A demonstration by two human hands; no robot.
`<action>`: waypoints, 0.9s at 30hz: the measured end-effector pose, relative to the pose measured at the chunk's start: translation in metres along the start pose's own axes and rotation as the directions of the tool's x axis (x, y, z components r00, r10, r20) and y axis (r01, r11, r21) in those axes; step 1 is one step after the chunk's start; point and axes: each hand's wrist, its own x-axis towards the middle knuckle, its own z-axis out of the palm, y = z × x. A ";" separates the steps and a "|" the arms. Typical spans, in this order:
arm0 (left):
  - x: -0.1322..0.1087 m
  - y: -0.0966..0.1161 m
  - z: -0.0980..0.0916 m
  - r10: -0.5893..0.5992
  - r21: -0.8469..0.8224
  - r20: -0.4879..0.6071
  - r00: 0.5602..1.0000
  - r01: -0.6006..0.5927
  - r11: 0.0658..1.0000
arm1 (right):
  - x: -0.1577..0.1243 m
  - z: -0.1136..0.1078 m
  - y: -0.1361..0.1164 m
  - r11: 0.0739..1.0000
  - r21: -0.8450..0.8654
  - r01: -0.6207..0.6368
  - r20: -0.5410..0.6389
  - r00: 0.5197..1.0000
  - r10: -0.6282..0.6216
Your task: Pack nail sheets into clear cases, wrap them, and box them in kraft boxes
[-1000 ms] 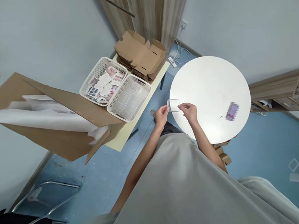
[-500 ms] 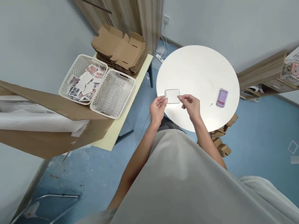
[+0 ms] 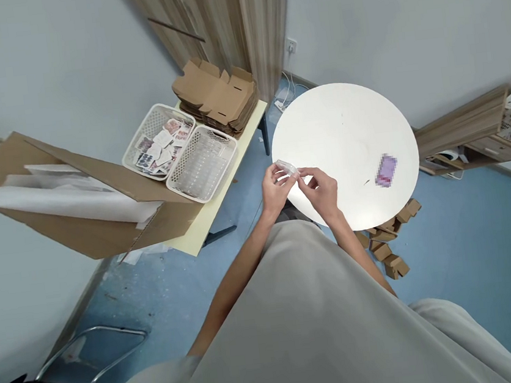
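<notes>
Between my two hands, over the near left edge of the round white table [image 3: 344, 126], is a small clear plastic case [image 3: 286, 167], tilted so that its narrow side shows. My left hand [image 3: 276, 190] grips its left end between thumb and fingers. The fingertips of my right hand [image 3: 322, 191] pinch its right end, and the two hands almost meet. My fingers hide part of the case, and I cannot make out whether anything is inside it. A blurred-out purple item [image 3: 386, 170] lies on the table to the right of my hands.
On a yellow table [image 3: 187, 242] at left are a basket of clear cases [image 3: 201, 164], a basket of printed cards [image 3: 162, 147] and stacked flat cardboard boxes [image 3: 219, 94]. A big open carton [image 3: 167, 223] stands beside them. Small cardboard boxes [image 3: 389, 256] lie under the round table.
The clear case has turned from lying face-up between my hands to a tilted, edge-on position. My hands have drawn closer together. The whole view has shifted slightly.
</notes>
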 end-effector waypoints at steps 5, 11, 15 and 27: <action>-0.002 0.006 -0.012 -0.014 -0.020 0.033 0.999 0.015 1.000 | 0.003 -0.011 0.001 0.975 0.208 -0.081 0.131 0.990 0.054; -0.003 0.009 -0.021 0.007 -0.089 0.126 0.992 0.004 0.996 | 0.008 -0.017 0.010 0.864 0.357 -0.354 0.359 0.906 0.223; -0.007 0.012 -0.020 0.023 -0.144 0.167 0.986 0.001 0.990 | 0.006 -0.011 0.009 0.869 0.360 -0.340 0.346 0.914 0.214; -0.013 0.015 -0.017 0.019 -0.255 0.144 0.989 0.019 0.967 | 0.001 -0.001 0.001 0.937 0.286 -0.203 0.199 0.969 0.149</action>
